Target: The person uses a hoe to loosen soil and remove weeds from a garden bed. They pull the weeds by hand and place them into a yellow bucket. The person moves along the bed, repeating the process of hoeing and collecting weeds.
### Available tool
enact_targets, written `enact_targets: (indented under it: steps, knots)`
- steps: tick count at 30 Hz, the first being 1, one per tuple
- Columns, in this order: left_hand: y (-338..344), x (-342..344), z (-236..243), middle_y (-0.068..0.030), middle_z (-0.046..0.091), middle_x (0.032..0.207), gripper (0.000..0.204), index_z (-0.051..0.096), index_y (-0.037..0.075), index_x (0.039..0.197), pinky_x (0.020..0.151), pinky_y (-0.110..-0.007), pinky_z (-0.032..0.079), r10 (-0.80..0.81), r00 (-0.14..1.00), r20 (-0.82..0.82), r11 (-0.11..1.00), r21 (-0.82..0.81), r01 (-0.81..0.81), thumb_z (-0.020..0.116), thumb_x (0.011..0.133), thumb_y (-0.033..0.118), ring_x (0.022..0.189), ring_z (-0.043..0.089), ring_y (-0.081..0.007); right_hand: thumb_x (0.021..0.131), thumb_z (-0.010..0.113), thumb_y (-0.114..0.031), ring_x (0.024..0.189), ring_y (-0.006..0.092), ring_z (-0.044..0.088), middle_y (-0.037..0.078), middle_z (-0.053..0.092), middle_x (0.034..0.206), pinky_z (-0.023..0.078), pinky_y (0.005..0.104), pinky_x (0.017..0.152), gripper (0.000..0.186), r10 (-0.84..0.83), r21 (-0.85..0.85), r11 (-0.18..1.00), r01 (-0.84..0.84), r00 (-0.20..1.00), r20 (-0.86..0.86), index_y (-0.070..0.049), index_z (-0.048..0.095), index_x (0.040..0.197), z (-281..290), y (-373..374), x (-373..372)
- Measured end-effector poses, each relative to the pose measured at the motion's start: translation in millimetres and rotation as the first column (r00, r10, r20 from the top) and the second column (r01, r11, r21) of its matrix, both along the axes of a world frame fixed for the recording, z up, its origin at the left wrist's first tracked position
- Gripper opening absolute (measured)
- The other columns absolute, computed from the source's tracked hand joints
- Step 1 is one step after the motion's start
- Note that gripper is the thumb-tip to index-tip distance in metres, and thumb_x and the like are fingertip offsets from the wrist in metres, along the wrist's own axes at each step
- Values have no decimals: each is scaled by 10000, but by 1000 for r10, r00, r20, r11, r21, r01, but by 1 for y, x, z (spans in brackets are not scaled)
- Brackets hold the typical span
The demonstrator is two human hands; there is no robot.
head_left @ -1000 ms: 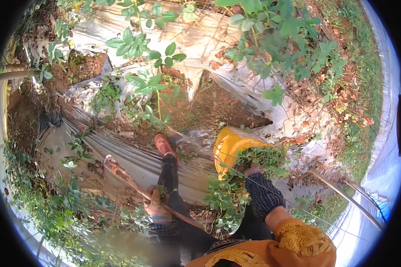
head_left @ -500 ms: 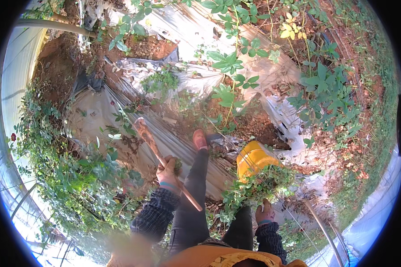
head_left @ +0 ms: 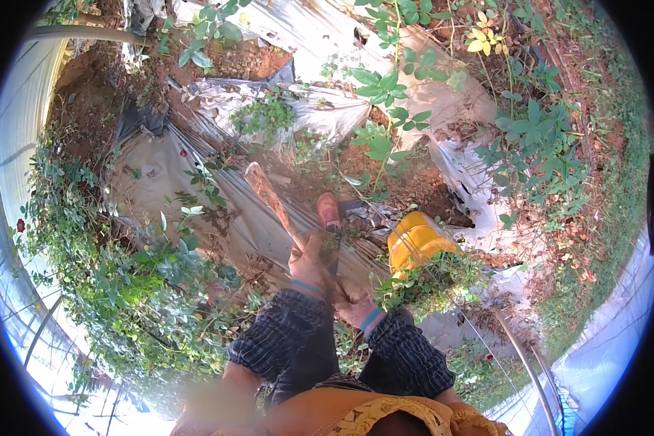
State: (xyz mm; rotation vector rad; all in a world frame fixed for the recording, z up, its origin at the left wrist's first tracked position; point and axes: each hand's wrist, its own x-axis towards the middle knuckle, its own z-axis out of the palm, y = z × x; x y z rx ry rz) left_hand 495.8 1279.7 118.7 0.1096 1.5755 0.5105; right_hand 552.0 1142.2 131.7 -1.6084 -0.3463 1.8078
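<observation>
In front of my legs, my left hand [head_left: 309, 263] is closed round the upper shaft of a narrow-bladed digging trowel [head_left: 267, 195]. Its long, reddish-brown blade is caked with soil and points up and away to the left. My right hand [head_left: 354, 305] sits just below and right of the left one, fingers curled round the lower end of the handle, which the hands mostly hide. A yellow bucket [head_left: 419, 241] lies tipped to the right of my hands, with a heap of cut green weeds [head_left: 439, 280] at its near side.
Torn, pale plastic sheeting [head_left: 203, 192] covers much of the soil. Leafy bushes [head_left: 152, 291] crowd the left, and tall green stems [head_left: 385, 138] rise ahead. A bent pole [head_left: 523, 363] stands at the lower right. My shoe [head_left: 328, 209] rests beyond the hands.
My right hand has come from beside the weeds to the trowel's handle. My left hand has moved right and a little farther away with the trowel.
</observation>
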Motion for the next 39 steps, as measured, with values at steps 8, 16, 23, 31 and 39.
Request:
enact_targets:
  steps: [8, 16, 23, 31, 39]
  knots:
    - [26, -32, -37, -59, 662, 959, 224, 600, 76, 1104, 664, -336, 552, -26, 993, 112, 998, 65, 19, 609, 898, 163, 807, 630, -174, 925, 540, -131, 563, 71, 487, -36, 515, 710, 409, 243, 498, 302, -130, -242, 959, 150, 987, 94, -55, 538, 1217, -2, 68, 75]
    - [72, -50, -97, -51, 658, 903, 285, 622, 98, 1080, 551, -296, 538, 9, 990, -142, 999, -39, -15, 514, 858, -43, 719, 628, -174, 915, 592, -195, 485, 99, 505, 19, 575, 711, 384, 226, 390, 200, -736, -386, 662, 643, 655, -171, -91, 578, 1085, -9, 82, 120]
    - [100, -61, -203, -75, 657, 1011, 341, 578, 114, 1190, 617, -320, 545, -467, 771, -433, 818, 120, 562, 567, 860, 29, 775, 645, -179, 893, 603, -190, 527, 120, 533, 25, 585, 753, 416, 262, 422, 265, -767, -348, 638, 687, 607, -208, -122, 572, 1147, -54, 100, 87]
    - [136, -4, -318, -129, 339, 1467, 627, 360, 202, 1416, 882, -392, 509, -643, -329, -692, -294, -173, 940, 587, 833, 157, 1126, 554, -327, 893, 636, -228, 474, 81, 480, 36, 563, 744, 390, 223, 412, 379, -699, -390, 654, 648, 715, 15, -43, 527, 1206, -162, 92, 34]
    - [137, -17, -459, -133, 509, 1084, 273, 515, 20, 1152, 702, -312, 499, -871, 42, -489, -51, 175, 983, 508, 903, 129, 842, 540, -226, 903, 608, -177, 504, 94, 519, 33, 583, 745, 421, 256, 429, 454, -647, -568, 651, 503, 760, -69, -30, 455, 1305, -172, 131, 75]
